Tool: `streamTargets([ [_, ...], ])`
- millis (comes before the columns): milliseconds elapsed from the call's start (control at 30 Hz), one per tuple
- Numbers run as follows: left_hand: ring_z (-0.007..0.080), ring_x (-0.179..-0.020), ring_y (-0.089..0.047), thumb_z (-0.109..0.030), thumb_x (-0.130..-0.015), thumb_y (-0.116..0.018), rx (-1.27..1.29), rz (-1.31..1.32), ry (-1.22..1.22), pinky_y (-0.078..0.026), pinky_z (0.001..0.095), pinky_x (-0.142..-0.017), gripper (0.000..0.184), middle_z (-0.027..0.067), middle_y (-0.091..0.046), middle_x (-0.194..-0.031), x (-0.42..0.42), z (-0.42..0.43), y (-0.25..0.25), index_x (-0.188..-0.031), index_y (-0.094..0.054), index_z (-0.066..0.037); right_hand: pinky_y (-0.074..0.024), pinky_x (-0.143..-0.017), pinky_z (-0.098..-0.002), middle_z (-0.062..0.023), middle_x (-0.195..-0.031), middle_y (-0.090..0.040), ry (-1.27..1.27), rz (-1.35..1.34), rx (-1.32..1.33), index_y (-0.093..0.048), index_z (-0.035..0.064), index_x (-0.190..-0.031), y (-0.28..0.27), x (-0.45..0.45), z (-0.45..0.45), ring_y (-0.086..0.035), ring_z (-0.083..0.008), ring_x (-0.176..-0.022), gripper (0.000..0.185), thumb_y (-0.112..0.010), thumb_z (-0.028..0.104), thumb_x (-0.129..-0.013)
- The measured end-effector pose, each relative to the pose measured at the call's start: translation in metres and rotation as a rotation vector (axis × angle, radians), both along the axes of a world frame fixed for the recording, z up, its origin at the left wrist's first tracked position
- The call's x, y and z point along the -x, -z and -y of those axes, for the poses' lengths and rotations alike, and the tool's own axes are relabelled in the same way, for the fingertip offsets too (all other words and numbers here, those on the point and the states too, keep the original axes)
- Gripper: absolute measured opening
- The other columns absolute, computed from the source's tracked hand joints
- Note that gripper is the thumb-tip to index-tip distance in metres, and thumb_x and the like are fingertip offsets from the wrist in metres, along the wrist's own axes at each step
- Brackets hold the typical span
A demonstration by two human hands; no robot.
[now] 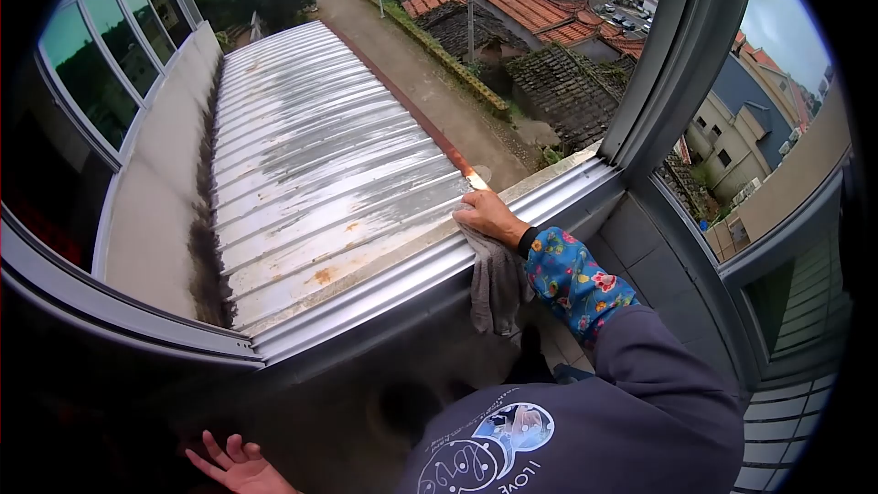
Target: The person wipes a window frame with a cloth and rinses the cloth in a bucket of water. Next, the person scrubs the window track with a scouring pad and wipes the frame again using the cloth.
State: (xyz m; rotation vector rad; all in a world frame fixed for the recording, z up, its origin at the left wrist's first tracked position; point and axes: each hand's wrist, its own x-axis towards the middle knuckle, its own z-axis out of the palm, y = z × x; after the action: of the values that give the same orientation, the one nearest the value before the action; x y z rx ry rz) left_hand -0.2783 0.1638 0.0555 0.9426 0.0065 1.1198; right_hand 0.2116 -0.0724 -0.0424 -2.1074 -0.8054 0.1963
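Note:
My right hand [492, 218] is closed on a grey-brown cloth [494, 279] at the window's metal sill track [402, 288]. Part of the cloth hangs down over the inner side of the sill. A blue flowered sleeve cover [578, 276] reaches up to the right wrist. Low on the left, my left hand [240, 468] is held palm up, its fingers spread and nothing in it. It is well apart from the sill and the cloth.
Beyond the sill lies a corrugated metal roof [338, 155] with rust spots, far below window height. A grey window frame post [681, 55] rises on the right. Glazed windows [114, 37] line the wall on the left. Tiled flooring [663, 261] shows inside.

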Motion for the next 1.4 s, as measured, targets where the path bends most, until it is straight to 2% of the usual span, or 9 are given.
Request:
streamTargets([
  [67, 0.0411, -0.110, -0.055, -0.051, -0.084, -0.067, -0.072, -0.278, 0.282, -0.050, 0.0411, -0.083, 0.081, 0.0244, -0.046, -0.135, -0.040, 0.042, 0.016, -0.145, -0.033, -0.011, -0.0481, -0.079, -0.0458, -0.0300, -0.086, -0.063, -0.001, 0.069, 0.047, -0.065, -0.0064, -0.085, 0.008, -0.003, 0.000, -0.061, -0.0441, -0.085, 0.036, -0.060, 0.028, -0.077],
  [100, 0.0437, -0.111, -0.055, -0.036, -0.080, -0.075, -0.021, -0.218, 0.573, -0.043, 0.0524, -0.099, 0.064, 0.0290, -0.054, -0.124, -0.064, 0.064, 0.028, -0.128, -0.051, -0.001, -0.0480, -0.079, -0.0462, -0.0298, -0.086, -0.063, -0.002, 0.080, 0.066, -0.065, -0.0062, -0.084, 0.007, -0.005, 0.000, -0.061, -0.0442, -0.085, 0.035, -0.060, 0.028, -0.077],
  [167, 0.0341, -0.110, -0.056, -0.006, -0.078, -0.073, -0.102, -0.245, 1.065, -0.041, 0.0402, -0.098, 0.039, 0.0260, -0.055, -0.123, -0.096, 0.091, 0.036, -0.115, -0.063, -0.001, -0.0481, -0.079, -0.0463, -0.0298, -0.087, -0.063, 0.010, 0.069, 0.052, -0.065, -0.0059, -0.085, 0.008, -0.004, -0.002, -0.061, -0.0447, -0.086, 0.035, -0.060, 0.028, -0.077],
  [567, 0.0239, -0.110, -0.050, -0.023, -0.082, -0.074, -0.254, -0.381, 1.485, -0.040, 0.0347, -0.097, 0.028, 0.0126, -0.051, -0.114, -0.151, 0.120, 0.028, -0.105, -0.070, -0.007, -0.0479, -0.063, -0.0359, -0.0195, -0.065, -0.060, 0.002, 0.081, -0.029, -0.063, -0.0079, -0.081, 0.008, -0.007, -0.001, -0.059, -0.0205, -0.062, 0.032, -0.065, 0.023, -0.076],
  [700, 0.0240, -0.109, -0.050, -0.023, -0.082, -0.073, -0.204, -0.376, 1.477, -0.040, 0.0348, -0.097, 0.026, 0.0122, -0.051, -0.113, -0.149, 0.123, 0.025, -0.104, -0.070, -0.008, -0.0481, -0.070, -0.0408, -0.0275, -0.077, -0.061, 0.028, 0.044, -0.013, -0.062, -0.0078, -0.080, 0.001, -0.002, -0.003, -0.063, -0.0378, -0.076, 0.031, -0.062, 0.023, -0.075],
  [833, 0.0227, -0.107, -0.053, -0.032, -0.084, -0.071, -0.061, -0.349, 1.402, -0.041, 0.0349, -0.095, 0.036, 0.0117, -0.053, -0.114, -0.142, 0.126, 0.035, -0.108, -0.067, -0.007, -0.0478, -0.069, -0.0406, -0.0269, -0.079, -0.062, 0.031, 0.030, 0.031, -0.063, -0.0069, -0.082, 0.004, -0.007, -0.004, -0.062, -0.0391, -0.075, 0.031, -0.063, 0.023, -0.075],
  [900, 0.0247, -0.108, -0.056, -0.039, -0.085, -0.069, 0.121, -0.375, 1.346, -0.043, 0.0352, -0.094, 0.052, 0.0148, -0.053, -0.119, -0.133, 0.118, 0.065, -0.126, -0.056, -0.010, -0.0424, -0.054, -0.0279, -0.0010, -0.062, -0.055, -0.043, 0.089, -0.061, -0.060, -0.0065, -0.074, 0.044, -0.036, -0.005, -0.050, -0.0082, -0.060, 0.024, -0.063, 0.017, -0.079],
  [1067, 0.0441, -0.112, -0.054, -0.078, -0.066, -0.061, 0.263, -0.341, 0.549, -0.052, 0.0501, -0.086, 0.116, 0.0260, -0.033, -0.143, -0.081, 0.044, 0.035, -0.150, -0.011, -0.015, -0.0430, -0.058, -0.0316, -0.0063, -0.061, -0.053, -0.031, -0.061, -0.088, -0.059, -0.0075, -0.078, 0.017, -0.017, -0.007, -0.049, -0.0098, -0.062, 0.022, -0.061, 0.015, -0.078],
  [1400, 0.0474, -0.120, -0.047, -0.065, -0.051, -0.081, -0.535, 0.088, -0.269, -0.053, 0.0496, -0.089, 0.151, 0.0287, 0.008, -0.154, 0.082, -0.006, -0.128, -0.148, 0.020, -0.009, -0.0396, -0.055, -0.0262, 0.0020, -0.065, -0.052, -0.049, -0.096, -0.067, -0.058, -0.0042, -0.076, 0.013, -0.016, -0.005, -0.046, -0.0059, -0.062, 0.021, -0.063, 0.016, -0.081],
])
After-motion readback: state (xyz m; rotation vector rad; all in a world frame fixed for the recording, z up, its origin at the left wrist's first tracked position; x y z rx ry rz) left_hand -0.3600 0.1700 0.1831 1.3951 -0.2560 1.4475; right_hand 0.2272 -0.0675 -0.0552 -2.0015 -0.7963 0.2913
